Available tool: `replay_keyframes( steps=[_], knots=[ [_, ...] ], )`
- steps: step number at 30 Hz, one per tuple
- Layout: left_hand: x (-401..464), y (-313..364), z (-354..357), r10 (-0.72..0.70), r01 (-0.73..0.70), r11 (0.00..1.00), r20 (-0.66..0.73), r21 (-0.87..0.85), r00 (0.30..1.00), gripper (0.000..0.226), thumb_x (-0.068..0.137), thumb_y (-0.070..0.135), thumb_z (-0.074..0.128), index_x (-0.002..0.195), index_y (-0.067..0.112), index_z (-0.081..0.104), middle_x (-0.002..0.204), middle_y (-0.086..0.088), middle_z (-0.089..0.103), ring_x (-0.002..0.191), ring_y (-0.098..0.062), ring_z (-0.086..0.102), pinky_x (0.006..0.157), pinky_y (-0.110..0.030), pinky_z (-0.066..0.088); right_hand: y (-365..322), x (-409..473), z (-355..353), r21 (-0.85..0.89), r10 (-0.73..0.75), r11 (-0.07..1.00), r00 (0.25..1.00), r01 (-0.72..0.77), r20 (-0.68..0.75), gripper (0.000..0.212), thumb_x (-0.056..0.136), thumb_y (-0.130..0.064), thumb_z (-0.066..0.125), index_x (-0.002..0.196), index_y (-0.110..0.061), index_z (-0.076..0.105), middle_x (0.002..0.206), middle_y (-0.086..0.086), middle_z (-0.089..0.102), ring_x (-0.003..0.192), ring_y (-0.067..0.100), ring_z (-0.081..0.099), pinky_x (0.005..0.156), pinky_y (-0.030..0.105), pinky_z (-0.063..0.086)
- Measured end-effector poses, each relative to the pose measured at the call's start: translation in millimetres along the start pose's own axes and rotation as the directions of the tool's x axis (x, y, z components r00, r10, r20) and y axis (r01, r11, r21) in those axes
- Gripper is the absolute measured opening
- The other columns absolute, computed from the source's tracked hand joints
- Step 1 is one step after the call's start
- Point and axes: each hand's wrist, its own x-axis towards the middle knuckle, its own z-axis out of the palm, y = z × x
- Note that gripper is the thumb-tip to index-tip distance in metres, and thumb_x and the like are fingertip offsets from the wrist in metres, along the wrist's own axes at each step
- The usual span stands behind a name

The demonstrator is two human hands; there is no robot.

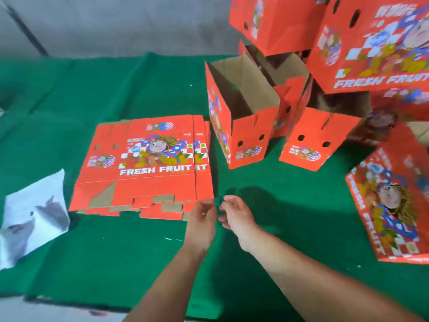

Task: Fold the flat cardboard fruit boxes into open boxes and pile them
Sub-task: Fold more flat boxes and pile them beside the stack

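A green cloth-covered surface [116, 263] carried a stack of flat red cardboard boxes [144, 168] at centre left, folded open red boxes [243, 126] at right, and a white-grey sheet [32, 226] at lower left.

The top flat box [144, 163] of the stack in front of me reads "FRESH FRUIT" in white; the flat one under it shows only "IT". A folded box [376, 47] up on the pile at my right reads "FRESH FRUIT", cut at the frame edge. Other print is too small to read.
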Motion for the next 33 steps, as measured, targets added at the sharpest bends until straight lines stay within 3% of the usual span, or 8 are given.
replay_keyframes(
  steps=[7,11,13,15,20,23,27,33],
  knots=[
    [52,-12,-111,-0.033,0.033,0.999,-0.109,-0.002,0.993,0.007,0.103,0.027,0.059,0.105,0.033,0.062,0.097,0.027,0.071,0.093,0.011,0.062,0.077,-0.01,0.044,-17,65,84,-0.506,-0.174,0.859,0.975,0.081,-0.14,0.041,0.096,-0.026,0.058,0.136,-0.019,0.059,0.134,0.012,0.054,0.12,0.032,0.056,0.106,0.042,0.047],
    [74,-23,-142,-0.063,0.066,0.997,-0.089,0.035,0.994,0.033,0.1,0.008,0.054,0.101,0.042,0.054,0.104,0.032,0.062,0.093,0.02,0.055,0.081,-0.003,0.039,-18,79,125,-0.721,-0.218,0.693,0.96,0.025,-0.176,0.039,0.09,-0.041,0.063,0.121,-0.018,0.061,0.127,0.012,0.053,0.118,0.034,0.056,0.103,0.043,0.049],
    [84,-25,-152,-0.05,0.054,0.989,-0.03,0.141,0.998,0.034,0.096,0.006,0.052,0.095,0.04,0.054,0.093,0.031,0.066,0.09,0.009,0.057,0.077,0.0,0.039,-21,82,142,-0.674,-0.155,0.737,0.956,-0.057,-0.25,0.058,0.088,-0.049,0.067,0.132,-0.015,0.052,0.132,0.013,0.051,0.122,0.034,0.054,0.102,0.043,0.05],
    [89,-24,-160,-0.056,0.037,0.968,0.07,0.25,0.996,0.019,0.086,0.022,0.051,0.1,0.033,0.056,0.093,0.02,0.072,0.087,-0.011,0.06,0.086,-0.023,0.049,-28,87,154,-0.499,-0.06,0.856,0.933,-0.135,-0.354,0.062,0.083,-0.049,0.075,0.129,-0.013,0.054,0.121,0.011,0.06,0.108,0.031,0.063,0.09,0.04,0.057],
    [98,-22,-179,-0.045,0.013,0.917,0.071,0.399,0.996,0.071,0.08,0.051,0.046,0.15,0.046,0.032,0.136,0.02,0.062,0.141,-0.024,0.042,0.119,-0.047,0.026,-47,87,152,-0.003,0.082,0.997,0.987,-0.083,-0.14,0.014,0.099,-0.033,0.066,0.103,-0.024,0.056,0.096,-0.007,0.059,0.082,0.012,0.059,0.067,0.032,0.054],
    [99,-25,-192,0.088,-0.035,0.937,-0.139,0.347,0.986,0.062,0.091,0.036,0.06,0.148,0.043,0.037,0.119,0.02,0.071,0.124,-0.03,0.057,0.108,-0.05,0.04,-66,81,125,0.015,-0.117,0.993,0.978,0.121,-0.176,0.007,0.102,-0.026,0.063,0.101,-0.032,0.062,0.1,-0.013,0.065,0.086,0.006,0.061,0.047,0.024,0.054],
    [97,-15,-185,0.181,-0.037,0.903,-0.302,0.429,0.936,0.069,0.087,0.027,0.072,0.15,0.028,0.043,0.123,0.003,0.063,0.123,-0.035,0.053,0.105,-0.047,0.04,-74,70,97,-0.02,-0.203,0.978,0.92,0.209,-0.334,0.018,0.104,-0.022,0.06,0.09,-0.034,0.063,0.097,-0.005,0.072,0.075,0.012,0.065,0.056,0.029,0.053],
    [117,-26,-220,-0.069,0.239,0.914,-0.457,0.327,0.887,0.091,0.088,0.064,0.054,0.162,0.022,0.024,0.16,-0.016,0.032,0.144,-0.041,0.031,0.12,-0.05,0.021,-84,45,48,-0.178,-0.268,0.958,0.926,0.226,-0.266,0.021,0.104,-0.028,0.059,0.114,-0.047,0.063,0.092,-0.021,0.072,0.068,0.01,0.07,0.054,0.028,0.053]
  ],
)
